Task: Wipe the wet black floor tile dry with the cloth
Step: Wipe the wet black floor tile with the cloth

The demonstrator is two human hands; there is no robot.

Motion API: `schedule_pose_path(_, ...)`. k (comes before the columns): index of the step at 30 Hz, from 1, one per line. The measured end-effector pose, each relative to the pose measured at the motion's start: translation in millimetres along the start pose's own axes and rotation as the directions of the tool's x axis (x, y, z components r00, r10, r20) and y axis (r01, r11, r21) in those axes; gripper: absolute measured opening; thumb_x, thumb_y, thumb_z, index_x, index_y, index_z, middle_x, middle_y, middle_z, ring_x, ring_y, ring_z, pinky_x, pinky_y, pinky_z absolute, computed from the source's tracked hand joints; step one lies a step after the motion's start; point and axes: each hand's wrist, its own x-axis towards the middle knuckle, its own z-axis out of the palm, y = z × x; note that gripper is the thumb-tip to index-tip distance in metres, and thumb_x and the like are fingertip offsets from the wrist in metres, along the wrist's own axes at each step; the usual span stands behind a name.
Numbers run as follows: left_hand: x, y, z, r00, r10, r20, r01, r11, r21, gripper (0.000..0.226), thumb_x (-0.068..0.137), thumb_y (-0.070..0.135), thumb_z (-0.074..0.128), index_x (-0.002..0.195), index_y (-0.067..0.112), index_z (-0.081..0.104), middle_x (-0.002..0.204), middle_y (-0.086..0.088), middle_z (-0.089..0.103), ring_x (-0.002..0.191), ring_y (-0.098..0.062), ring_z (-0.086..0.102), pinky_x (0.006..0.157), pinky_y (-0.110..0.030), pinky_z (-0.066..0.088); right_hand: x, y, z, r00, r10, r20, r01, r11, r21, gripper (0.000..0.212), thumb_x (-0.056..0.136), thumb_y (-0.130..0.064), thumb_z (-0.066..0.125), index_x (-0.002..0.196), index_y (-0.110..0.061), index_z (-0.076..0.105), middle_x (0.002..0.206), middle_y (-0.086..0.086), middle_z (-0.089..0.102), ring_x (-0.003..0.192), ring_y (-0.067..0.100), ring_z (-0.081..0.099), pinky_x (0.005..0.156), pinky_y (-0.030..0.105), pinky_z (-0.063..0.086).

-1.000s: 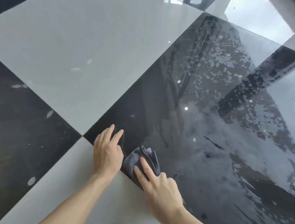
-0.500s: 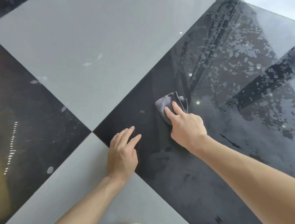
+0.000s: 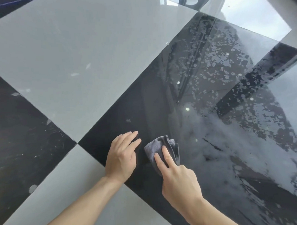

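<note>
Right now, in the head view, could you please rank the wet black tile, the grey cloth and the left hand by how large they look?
1. wet black tile, by far the largest.
2. left hand, palm flat on the tile.
3. grey cloth, bunched and partly hidden under the right hand, so its place below the left hand is unsure.

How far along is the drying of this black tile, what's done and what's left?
Early stage. Done: the near-left corner of the black tile looks dark and streak-free. In hand: the right hand presses the grey cloth flat on that corner with straight fingers, while the left hand rests flat beside it. Left: water film and droplets cover the tile's middle, far and right parts.
</note>
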Motion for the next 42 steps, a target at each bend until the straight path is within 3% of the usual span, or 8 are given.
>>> schedule_pose_path(3, -2, 4, 5, 1.000, 0.013, 0.027, -0.013, 1.000, 0.002, 0.043, 0.080, 0.000, 0.033, 0.101, 0.003, 0.070, 0.119, -0.012, 0.064, 0.110, -0.031, 0.059, 0.094, -0.045, 0.045, -13, -3, 6, 0.999, -0.034, -0.032, 0.033, 0.999, -0.006, 0.081, 0.023, -0.013, 0.078, 0.103, -0.021, 0.073, 0.119, 0.004, 0.066, 0.026, 0.019, 0.040, 0.033, 0.019, 0.016)
schedule_pose_path(8, -5, 11, 3, 0.994, 0.035, 0.100, -0.035, 0.999, -0.004, 0.037, 0.083, 0.004, 0.040, 0.108, 0.003, 0.068, 0.124, -0.012, 0.061, 0.114, -0.031, 0.057, 0.095, -0.046, 0.044, 4, 3, 3, 0.999, 0.027, -0.021, -0.026, 0.999, 0.041, 0.076, 0.036, -0.011, 0.079, 0.111, -0.021, 0.070, 0.124, 0.004, 0.063, 0.029, 0.023, 0.045, 0.032, 0.019, 0.025)
schedule_pose_path(11, -7, 10, 0, 0.990, 0.010, 0.140, -0.010, 1.000, -0.002, 0.036, 0.086, 0.009, 0.041, 0.111, 0.004, 0.067, 0.128, -0.012, 0.059, 0.119, -0.029, 0.054, 0.099, -0.047, 0.042, 34, 13, -1, 0.994, 0.103, 0.028, -0.104, 0.993, 0.054, 0.073, 0.072, -0.016, 0.062, 0.141, -0.027, 0.040, 0.153, 0.000, 0.029, 0.054, 0.027, 0.060, 0.046, 0.025, 0.032)
schedule_pose_path(13, -9, 12, -1, 0.988, -0.006, 0.157, 0.008, 1.000, -0.010, 0.037, 0.088, 0.013, 0.040, 0.113, 0.005, 0.066, 0.131, -0.010, 0.057, 0.122, -0.028, 0.052, 0.102, -0.047, 0.040, 54, 22, -1, 0.990, 0.132, 0.058, -0.133, 0.991, 0.028, 0.071, 0.083, -0.018, 0.047, 0.147, -0.030, 0.019, 0.158, -0.003, 0.008, 0.072, 0.028, 0.064, 0.054, 0.028, 0.032)
schedule_pose_path(22, -5, 24, 0, 0.987, -0.115, 0.111, 0.121, 0.991, -0.049, 0.038, 0.093, 0.018, 0.037, 0.106, 0.005, 0.070, 0.126, -0.010, 0.061, 0.118, -0.028, 0.055, 0.102, -0.050, 0.040, 139, 58, -34, 0.970, 0.238, 0.055, -0.240, 0.970, 0.041, 0.063, 0.082, -0.014, 0.046, 0.142, -0.026, 0.031, 0.152, -0.001, 0.024, 0.101, 0.034, 0.059, 0.063, 0.032, 0.035)
schedule_pose_path(29, -8, 20, 7, 0.994, -0.048, 0.098, 0.048, 0.999, 0.009, 0.035, 0.094, 0.020, 0.040, 0.111, 0.008, 0.067, 0.128, -0.009, 0.060, 0.118, -0.027, 0.055, 0.100, -0.049, 0.041, 109, 63, -24, 0.972, 0.226, 0.069, -0.226, 0.974, -0.014, 0.071, 0.079, -0.013, 0.047, 0.144, -0.027, 0.023, 0.157, -0.003, 0.015, 0.090, 0.031, 0.064, 0.059, 0.029, 0.034)
schedule_pose_path(35, -1, 25, 14, 0.999, -0.023, 0.047, 0.020, 0.997, 0.069, 0.033, 0.091, 0.020, 0.042, 0.112, 0.013, 0.067, 0.121, -0.012, 0.061, 0.112, -0.029, 0.055, 0.094, -0.047, 0.041, 45, 54, -6, 0.954, 0.230, 0.194, -0.220, 0.973, -0.070, 0.078, 0.081, -0.015, 0.043, 0.149, -0.030, 0.006, 0.159, -0.004, -0.004, 0.077, 0.025, 0.064, 0.053, 0.028, 0.029)
schedule_pose_path(42, 9, 37, 15, 0.993, -0.087, 0.077, 0.077, 0.989, 0.125, 0.038, 0.090, 0.024, 0.038, 0.115, 0.016, 0.066, 0.122, -0.012, 0.061, 0.114, -0.030, 0.055, 0.091, -0.053, 0.042, 27, 51, 0, 0.949, 0.209, 0.238, -0.201, 0.978, -0.057, 0.078, 0.084, -0.015, 0.040, 0.149, -0.026, 0.000, 0.158, 0.000, -0.010, 0.076, 0.026, 0.059, 0.057, 0.031, 0.029)
